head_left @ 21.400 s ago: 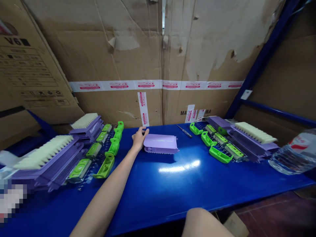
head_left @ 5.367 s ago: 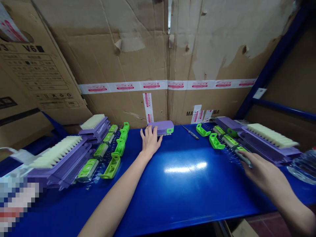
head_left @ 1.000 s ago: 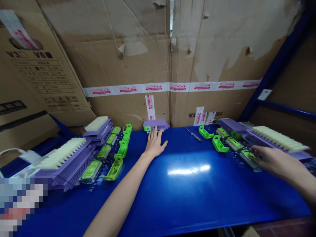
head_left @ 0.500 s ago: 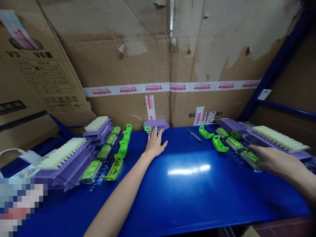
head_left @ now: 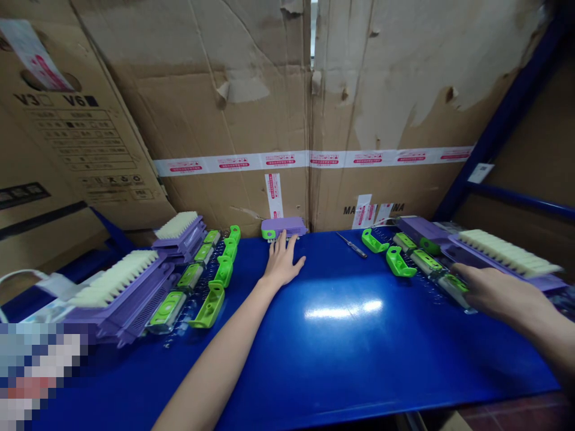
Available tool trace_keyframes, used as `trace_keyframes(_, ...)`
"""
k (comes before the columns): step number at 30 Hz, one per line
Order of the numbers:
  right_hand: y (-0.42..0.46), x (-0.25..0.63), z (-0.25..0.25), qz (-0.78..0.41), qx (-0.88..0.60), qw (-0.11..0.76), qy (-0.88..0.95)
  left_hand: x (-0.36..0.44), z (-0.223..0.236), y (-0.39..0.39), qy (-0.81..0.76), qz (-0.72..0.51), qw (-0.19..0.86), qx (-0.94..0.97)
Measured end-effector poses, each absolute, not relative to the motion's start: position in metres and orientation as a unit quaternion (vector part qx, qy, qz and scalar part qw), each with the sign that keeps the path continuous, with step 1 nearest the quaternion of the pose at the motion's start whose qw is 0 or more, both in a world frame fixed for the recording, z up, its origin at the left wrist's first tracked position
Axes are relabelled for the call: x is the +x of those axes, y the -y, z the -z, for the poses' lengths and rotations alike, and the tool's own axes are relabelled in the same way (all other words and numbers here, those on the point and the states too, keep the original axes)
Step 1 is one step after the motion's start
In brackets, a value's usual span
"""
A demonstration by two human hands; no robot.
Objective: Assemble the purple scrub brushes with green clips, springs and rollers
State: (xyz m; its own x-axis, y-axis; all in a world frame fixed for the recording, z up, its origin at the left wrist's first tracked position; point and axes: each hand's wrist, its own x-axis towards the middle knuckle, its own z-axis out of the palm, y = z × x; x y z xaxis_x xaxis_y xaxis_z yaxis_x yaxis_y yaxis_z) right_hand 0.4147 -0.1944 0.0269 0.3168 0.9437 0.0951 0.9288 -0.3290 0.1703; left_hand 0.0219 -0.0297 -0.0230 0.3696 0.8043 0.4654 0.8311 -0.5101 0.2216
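Observation:
At the back of the blue table, my left hand (head_left: 283,260) lies flat with its fingers spread. Its fingertips touch the near side of a purple brush (head_left: 285,227) with a green end, which rests against the cardboard. Over on the right, my right hand (head_left: 498,293) is at the nearest clear box with a green top (head_left: 457,285) and partly covers it. Its fingers are mostly hidden behind the hand, so its grip does not show. Just beyond that hand lies a purple brush with cream bristles (head_left: 507,251), bristles up.
On the left stand purple brushes (head_left: 121,305), several green-topped clear boxes (head_left: 167,308), and green brackets (head_left: 210,306) with clear springs alongside. A screwdriver (head_left: 354,246) and two green brackets (head_left: 399,262) lie right of centre. Cardboard (head_left: 233,120) walls the back; a blue post (head_left: 498,120) rises at right.
My right hand has shifted very slightly left over the green-topped clear box. My left hand stays at the purple brush.

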Motion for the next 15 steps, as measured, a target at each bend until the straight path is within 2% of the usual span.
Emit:
trace_keyframes(5,0.196,0.404,-0.03,-0.114,0.812,0.066,-0.569,0.023,0.023,0.031,0.492,0.274,0.035,-0.825)
trace_keyframes(10,0.201,0.383,-0.048,-0.14,0.83,0.086,-0.533,0.025,0.019,0.033,0.548,0.328,0.097,-0.763)
trace_keyframes(15,0.197,0.361,-0.069,-0.187,0.839,-0.007,-0.512,0.022,0.023,0.025,0.633,0.353,0.064,-0.686)
